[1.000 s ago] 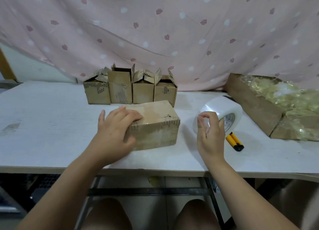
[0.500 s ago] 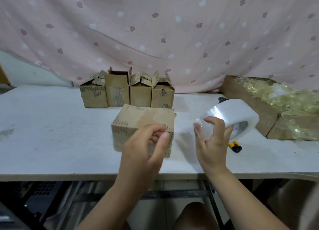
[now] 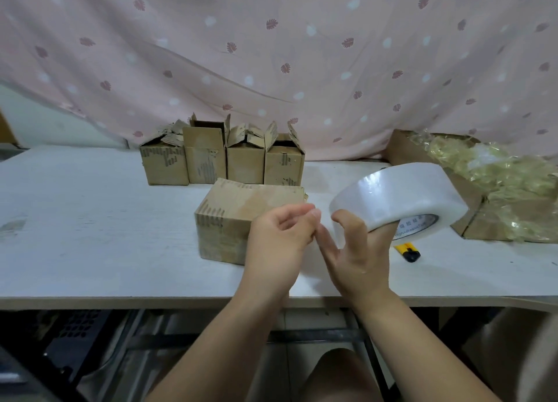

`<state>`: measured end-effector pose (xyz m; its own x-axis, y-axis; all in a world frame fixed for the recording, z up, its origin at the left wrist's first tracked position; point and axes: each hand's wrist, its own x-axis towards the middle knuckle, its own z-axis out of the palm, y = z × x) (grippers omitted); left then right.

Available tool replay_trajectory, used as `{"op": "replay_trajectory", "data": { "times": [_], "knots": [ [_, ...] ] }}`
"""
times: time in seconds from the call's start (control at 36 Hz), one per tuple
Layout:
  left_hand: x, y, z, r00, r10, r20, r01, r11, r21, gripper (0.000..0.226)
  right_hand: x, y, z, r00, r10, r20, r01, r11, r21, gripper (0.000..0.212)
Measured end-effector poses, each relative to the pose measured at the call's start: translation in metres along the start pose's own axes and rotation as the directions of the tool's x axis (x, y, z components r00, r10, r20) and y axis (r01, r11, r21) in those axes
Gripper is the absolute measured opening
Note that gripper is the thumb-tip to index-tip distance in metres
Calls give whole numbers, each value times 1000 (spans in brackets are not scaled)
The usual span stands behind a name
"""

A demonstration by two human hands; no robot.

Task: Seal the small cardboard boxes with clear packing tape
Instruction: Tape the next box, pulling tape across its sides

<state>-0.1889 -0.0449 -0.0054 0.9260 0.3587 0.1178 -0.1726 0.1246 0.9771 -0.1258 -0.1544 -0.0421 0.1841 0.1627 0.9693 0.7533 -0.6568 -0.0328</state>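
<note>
A closed cardboard box lies on its side near the front of the white table. In front of its right end, my left hand has curled fingers that pinch the loose end of the clear tape. My right hand grips the big roll of clear packing tape and holds it off the table, thumb on the outer face. The two hands almost touch. Several small boxes with raised flaps stand in a row behind.
A yellow and black cutter lies on the table under the roll. At the right, a large shallow cardboard box holds crumpled clear tape. A pink patterned curtain hangs behind the table. My knees are below the front edge.
My left hand left the box top and came over to the roll. My right hand lifted the roll off the table and tipped it flatter.
</note>
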Motion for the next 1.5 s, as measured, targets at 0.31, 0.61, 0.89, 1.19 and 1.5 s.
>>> {"op": "replay_trajectory", "data": {
  "times": [0.31, 0.61, 0.89, 1.19, 1.5],
  "knots": [
    [10, 10, -14, 985, 172, -36, -167, 980, 104, 15, 10, 0, -3, 993, -111, 45, 111, 994, 0, 41],
    [30, 25, -33, 970, 243, -14, -211, 869, 447, 36, 22, 0, -16, 901, -103, 422, 74, 994, 83, 114],
    [48, 48, -44, 964, 261, -44, -192, 804, 564, 43, 34, -6, -24, 820, 8, 572, 43, 996, -76, 117],
    [53, 40, -41, 974, 226, 18, -167, 661, 732, 55, 27, -18, -21, 814, 147, 562, 24, 958, -286, 97],
    [60, 34, -45, 977, 204, 58, -175, 620, 765, 64, 23, -26, -17, 828, 177, 531, -3, 950, -312, 96]
  ]
}}
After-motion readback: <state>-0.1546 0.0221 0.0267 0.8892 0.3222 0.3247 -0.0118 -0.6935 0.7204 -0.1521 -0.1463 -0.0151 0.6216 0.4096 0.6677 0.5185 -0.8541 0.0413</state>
